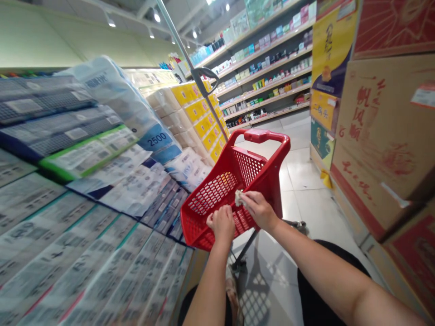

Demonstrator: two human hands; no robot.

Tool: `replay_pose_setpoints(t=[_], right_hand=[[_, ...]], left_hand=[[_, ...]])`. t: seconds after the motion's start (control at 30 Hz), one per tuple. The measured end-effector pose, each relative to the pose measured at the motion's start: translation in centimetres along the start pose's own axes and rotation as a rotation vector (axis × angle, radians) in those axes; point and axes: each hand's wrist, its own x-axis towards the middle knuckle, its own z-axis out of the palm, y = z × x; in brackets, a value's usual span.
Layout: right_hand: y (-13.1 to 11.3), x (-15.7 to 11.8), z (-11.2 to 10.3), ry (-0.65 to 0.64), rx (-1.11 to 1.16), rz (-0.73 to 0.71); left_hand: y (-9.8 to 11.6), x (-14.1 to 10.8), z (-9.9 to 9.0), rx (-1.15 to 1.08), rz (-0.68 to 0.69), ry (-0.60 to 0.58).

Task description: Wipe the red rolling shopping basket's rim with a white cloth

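Observation:
A red plastic shopping cart (272,174) stands tilted in view in front of me, its perforated basket nearest my hands. My left hand (222,222) is closed, its fingers curled over the near rim of the basket; the fingertips are partly hidden. Just to its right, my right hand (260,210) pinches a crumpled whitish cloth or tissue (239,198) between thumb and fingers. That crumpled piece is at the basket's near side, in front of the perforated wall. I cannot tell whether it touches the plastic.
Stacked tissue packs (129,190) crowd the left side, with yellow-ended packs (202,120) behind. A metal pole (180,43) rises beyond the cart. Cardboard cartons (390,131) line the right. Shelves of small goods (268,59) stand at the back, across the tiled floor (309,199).

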Motion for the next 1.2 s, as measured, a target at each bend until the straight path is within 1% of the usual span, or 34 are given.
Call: replay_pose_setpoints(t=[0.03,0.07,0.1,0.2,0.23,0.27,0.3,0.4,0.43,0.47,0.5,0.57,0.6,0.63,0.67,0.73,0.83,0.87,1.07,1.2], right_hand=[[-0.3,-0.1,0.1,-0.053,0.019,-0.059],[-0.4,-0.1,0.1,-0.069,0.023,-0.078],[-0.4,0.0,0.0,-0.046,0.011,-0.052],[-0.1,0.4,-0.9,0.14,-0.071,0.162],[0.0,0.4,-1.1,0.178,-0.093,0.21],[-0.1,0.5,-1.2,0.185,-0.103,0.224],[-0.2,0.4,-1.2,0.157,-0.099,0.204],[-0.8,0.0,-0.7,-0.045,-0.048,0.021],[-0.8,-0.1,-0.6,-0.082,-0.045,-0.018],[-0.7,-0.2,-0.6,-0.081,-0.063,-0.019],[-0.4,-0.2,-0.7,-0.046,-0.1,0.021],[0.3,-0.2,-1.1,0.057,-0.205,0.174],[0.8,-0.2,-1.3,0.086,-0.253,0.253],[1.2,-0.3,-1.5,0.089,-0.284,0.311],[1.5,-0.3,-1.7,0.079,-0.292,0.338],[1.8,-0.5,-1.8,0.073,-0.249,0.318],[1.8,-0.7,-1.7,0.161,-0.172,0.248],[1.9,-0.8,-1.6,0.18,-0.169,0.243],[2.0,-0.5,-2.0,0.198,-0.148,0.245],[2.0,-0.7,-2.0,0.125,-0.189,0.291]], left_hand=[[0.1,-0.2,0.0,-0.001,0.002,0.004],[0.1,-0.4,-0.1,-0.002,0.005,0.008],[0.2,-0.5,-0.1,-0.001,0.005,0.012],[0.2,-0.8,0.0,0.006,-0.005,0.025],[0.2,-0.8,0.1,0.008,-0.01,0.027],[0.3,-0.7,0.1,0.01,-0.012,0.027],[0.3,-0.7,0.2,0.011,-0.012,0.026],[0.5,-0.4,0.2,0.008,0.0,0.03],[0.6,-0.3,0.2,0.004,0.004,0.03],[0.6,-0.2,0.2,-0.001,0.005,0.029],[0.6,-0.2,0.2,-0.006,0.005,0.028],[0.7,-0.1,0.3,-0.016,0.0,0.03],[0.6,-0.1,0.3,-0.02,-0.003,0.035],[0.6,-0.1,0.4,-0.022,-0.008,0.042],[0.6,-0.1,0.4,-0.024,-0.012,0.047],[0.5,-0.1,0.5,-0.025,-0.016,0.048],[0.4,-0.1,0.5,-0.023,-0.013,0.043],[0.3,-0.2,0.5,-0.023,-0.012,0.043],[-0.1,-0.2,0.4,-0.031,-0.014,0.038],[-0.4,-0.3,0.4,-0.034,-0.012,0.051]])
